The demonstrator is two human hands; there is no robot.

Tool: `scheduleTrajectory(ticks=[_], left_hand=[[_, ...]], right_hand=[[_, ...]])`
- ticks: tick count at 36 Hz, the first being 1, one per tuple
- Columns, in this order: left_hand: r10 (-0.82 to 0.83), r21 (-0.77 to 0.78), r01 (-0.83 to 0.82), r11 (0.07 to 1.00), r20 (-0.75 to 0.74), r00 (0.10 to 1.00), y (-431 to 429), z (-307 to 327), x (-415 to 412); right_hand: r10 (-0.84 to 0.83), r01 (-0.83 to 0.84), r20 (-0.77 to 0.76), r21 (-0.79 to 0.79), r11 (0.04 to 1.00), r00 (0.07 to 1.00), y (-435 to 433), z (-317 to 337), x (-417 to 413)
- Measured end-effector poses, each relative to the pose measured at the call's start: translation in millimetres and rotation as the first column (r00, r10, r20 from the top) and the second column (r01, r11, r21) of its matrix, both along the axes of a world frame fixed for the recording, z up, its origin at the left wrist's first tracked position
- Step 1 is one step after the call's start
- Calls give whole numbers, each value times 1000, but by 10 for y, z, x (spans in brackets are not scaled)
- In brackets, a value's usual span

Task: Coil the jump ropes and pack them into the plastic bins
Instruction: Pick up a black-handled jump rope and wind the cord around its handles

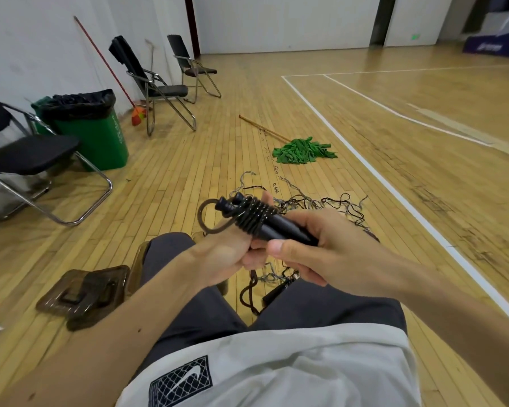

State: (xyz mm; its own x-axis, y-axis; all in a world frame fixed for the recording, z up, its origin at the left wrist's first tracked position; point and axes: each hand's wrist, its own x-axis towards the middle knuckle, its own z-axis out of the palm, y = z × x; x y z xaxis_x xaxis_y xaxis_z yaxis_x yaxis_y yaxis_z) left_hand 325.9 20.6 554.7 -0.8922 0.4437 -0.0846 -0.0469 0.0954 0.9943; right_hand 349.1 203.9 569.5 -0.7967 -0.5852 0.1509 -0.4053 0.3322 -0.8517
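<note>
Black jump rope bundle (259, 220), cord wound round its handles, is held by both hands above the lap. The left hand (218, 257) grips the wrapped middle and the right hand (329, 248) the handle ends. It slants from far-left to near-right. Brown plastic bins (80, 292) lie on the floor (188, 160), nearer the left hand. Tangled ropes (321, 204) lie ahead.

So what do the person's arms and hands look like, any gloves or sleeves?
No gloves: the left hand and right hand are bare, with no rings or watch in view. Both forearms are bare too; no sleeve reaches them. The person wears a white T-shirt with a dark netted patch and dark grey trousers.
</note>
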Motion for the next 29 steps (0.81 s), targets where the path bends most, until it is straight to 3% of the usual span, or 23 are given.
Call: scheduleTrajectory(ticks=[1,5,9,13,15,17,19,21,25,29], left_hand=[[46,52,-49,997,54,997,46,5,8],[171,69,-173,983,37,985,86,-143,-52],[174,73,-175,982,21,984,155,-199,-53],[129,-4,-129,992,21,991,168,-329,-6],[115,-38,-115,993,8,993,150,-370,23],[131,-113,-137,984,-61,989,137,-362,37],[101,-253,-158,955,-225,969,138,-341,69],[4,-410,-171,896,-377,926,145,-317,120],[-110,-619,-239,748,-471,875,116,-216,164],[-343,-843,-329,427,-487,804,55,-33,136]], right_hand=[[-13,13,4,-3,1000,1000,7,-17,-16],[-76,75,-26,-19,997,997,11,-55,-92],[-118,116,-35,-50,992,992,22,-78,-160],[-216,211,-56,-80,974,975,140,-85,-278],[-245,244,-82,-21,969,966,210,-125,-337],[-276,282,-102,54,958,956,256,-203,-385],[-307,319,-116,105,942,945,278,-287,-438],[-326,344,-129,159,925,937,270,-346,-488],[-324,363,-188,233,902,927,187,-381,-531],[-303,359,-209,333,872,930,116,-375,-533]])
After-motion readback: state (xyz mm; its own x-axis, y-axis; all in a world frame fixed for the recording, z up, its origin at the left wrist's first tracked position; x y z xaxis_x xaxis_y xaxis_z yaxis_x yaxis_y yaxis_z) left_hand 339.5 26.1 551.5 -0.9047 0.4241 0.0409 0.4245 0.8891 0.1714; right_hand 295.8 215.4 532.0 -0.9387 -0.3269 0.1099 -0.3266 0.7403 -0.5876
